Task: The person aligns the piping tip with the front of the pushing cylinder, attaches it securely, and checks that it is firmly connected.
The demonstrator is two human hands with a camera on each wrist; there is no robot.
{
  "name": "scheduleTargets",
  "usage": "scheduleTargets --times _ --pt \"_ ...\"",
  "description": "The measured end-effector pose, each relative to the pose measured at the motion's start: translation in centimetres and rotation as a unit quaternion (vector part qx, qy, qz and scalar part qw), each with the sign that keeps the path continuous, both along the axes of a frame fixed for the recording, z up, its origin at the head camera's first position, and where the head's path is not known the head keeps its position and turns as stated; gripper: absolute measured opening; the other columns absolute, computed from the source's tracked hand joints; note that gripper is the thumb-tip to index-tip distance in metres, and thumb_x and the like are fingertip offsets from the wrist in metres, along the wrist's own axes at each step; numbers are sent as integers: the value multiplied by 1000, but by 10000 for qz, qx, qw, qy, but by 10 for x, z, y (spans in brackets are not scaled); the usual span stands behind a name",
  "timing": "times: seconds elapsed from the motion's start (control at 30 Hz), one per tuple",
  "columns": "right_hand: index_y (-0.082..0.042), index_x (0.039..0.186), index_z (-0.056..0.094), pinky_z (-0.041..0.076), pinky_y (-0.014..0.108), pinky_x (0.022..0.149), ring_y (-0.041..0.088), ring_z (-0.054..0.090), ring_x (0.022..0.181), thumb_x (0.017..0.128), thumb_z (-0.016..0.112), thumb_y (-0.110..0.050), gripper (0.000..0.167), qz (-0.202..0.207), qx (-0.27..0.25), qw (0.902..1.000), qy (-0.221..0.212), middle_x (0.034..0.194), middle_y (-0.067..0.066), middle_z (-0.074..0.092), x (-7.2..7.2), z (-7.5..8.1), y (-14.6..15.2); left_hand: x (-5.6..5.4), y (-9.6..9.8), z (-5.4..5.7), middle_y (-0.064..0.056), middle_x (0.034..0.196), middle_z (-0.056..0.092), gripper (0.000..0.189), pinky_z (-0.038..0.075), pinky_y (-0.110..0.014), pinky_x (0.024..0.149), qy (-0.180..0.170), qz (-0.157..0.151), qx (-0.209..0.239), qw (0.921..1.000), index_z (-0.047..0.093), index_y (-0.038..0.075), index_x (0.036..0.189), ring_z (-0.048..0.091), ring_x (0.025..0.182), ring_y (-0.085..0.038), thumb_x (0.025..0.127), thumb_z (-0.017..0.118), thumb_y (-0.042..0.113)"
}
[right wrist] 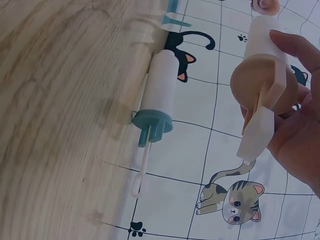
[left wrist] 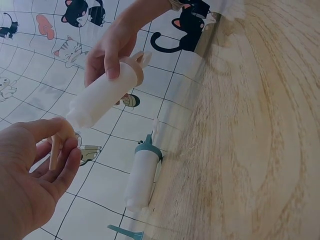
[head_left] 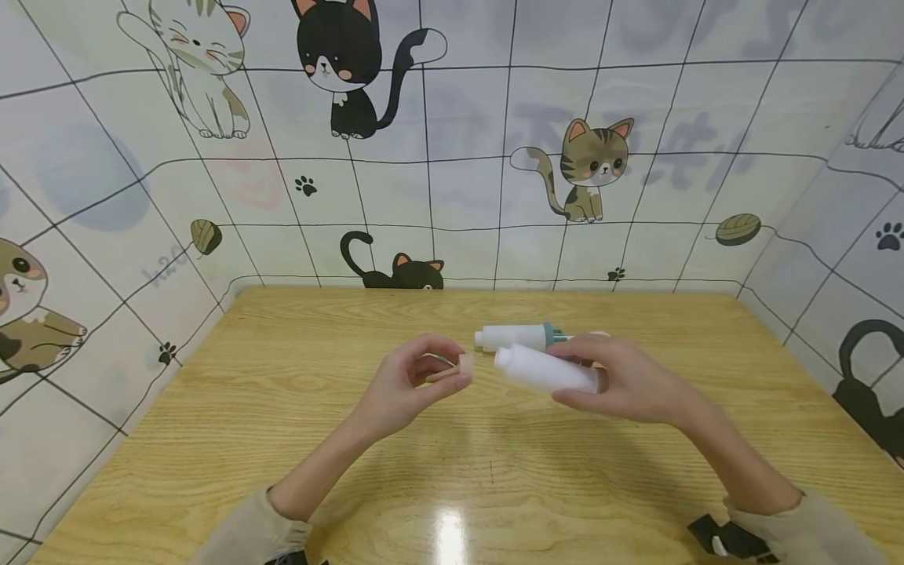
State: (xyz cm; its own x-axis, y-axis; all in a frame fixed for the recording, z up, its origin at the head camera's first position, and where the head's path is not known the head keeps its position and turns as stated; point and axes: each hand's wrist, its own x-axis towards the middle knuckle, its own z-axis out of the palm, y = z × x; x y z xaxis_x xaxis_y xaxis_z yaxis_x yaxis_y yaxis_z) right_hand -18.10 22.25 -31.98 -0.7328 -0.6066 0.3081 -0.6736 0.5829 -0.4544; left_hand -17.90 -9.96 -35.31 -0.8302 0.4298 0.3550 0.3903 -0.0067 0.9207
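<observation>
A white bottle (head_left: 540, 369) is gripped by the right hand (head_left: 621, 380), its fingers and thumb curled round the body, and is held tilted above the table (head_left: 600, 479). Its narrow neck is pointed toward the left hand (head_left: 417, 384), by which a small beige cap (head_left: 466, 364) with a thin strip is pinched between thumb and fingers. The bottle's other end is closed by a beige disc (right wrist: 247, 85), from which a handle and a flat white blade (right wrist: 256, 137) are extended. The contents of the bottle cannot be made out through its white wall.

A second white bottle (head_left: 514, 338) is laid on its side on the table, just beyond the held one. It is fitted with a teal collar (left wrist: 149, 151), out of which a thin white stick (right wrist: 142, 170) is extended; its contents are likewise hidden. A small teal piece (left wrist: 126, 232) is seen near its narrow end.

The cap and the held bottle's neck are separated by a short gap. A strip of wood is left between the second bottle and the table's far edge, and wider stretches of wood are seen on either side of the forearms. The far edge is bordered by a cat-printed sheet (head_left: 466, 188).
</observation>
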Motion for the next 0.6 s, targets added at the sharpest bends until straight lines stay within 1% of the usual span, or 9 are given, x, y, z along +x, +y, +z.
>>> scheduleTargets --times 0.17,0.33,0.6 --pt "-17 125 70 55 28 68 17 60 95 85 83 -23 42 77 -30 9999 63 114 -2 69 2 0 -5 0 1 -1 -9 116 64 26 60 -33 83 38 -73 54 10000 65 6 114 71 96 -25 90 75 1" --pt "-18 125 69 55 29 69 16 59 95 85 84 -20 43 268 -108 9995 152 115 -6 69 3 0 -9 1 1 -2 -9 116 64 27 60 -34 83 55 -98 83 9999 64 6 113 71 95 -24 89 75 0" --pt "-16 124 70 56 29 70 16 61 95 83 84 -18 44 313 -100 9990 313 116 -2 69 5 0 -15 4 4 0 -13 113 63 27 61 -36 84 23 -169 57 9998 64 3 114 72 96 -25 89 75 -1"
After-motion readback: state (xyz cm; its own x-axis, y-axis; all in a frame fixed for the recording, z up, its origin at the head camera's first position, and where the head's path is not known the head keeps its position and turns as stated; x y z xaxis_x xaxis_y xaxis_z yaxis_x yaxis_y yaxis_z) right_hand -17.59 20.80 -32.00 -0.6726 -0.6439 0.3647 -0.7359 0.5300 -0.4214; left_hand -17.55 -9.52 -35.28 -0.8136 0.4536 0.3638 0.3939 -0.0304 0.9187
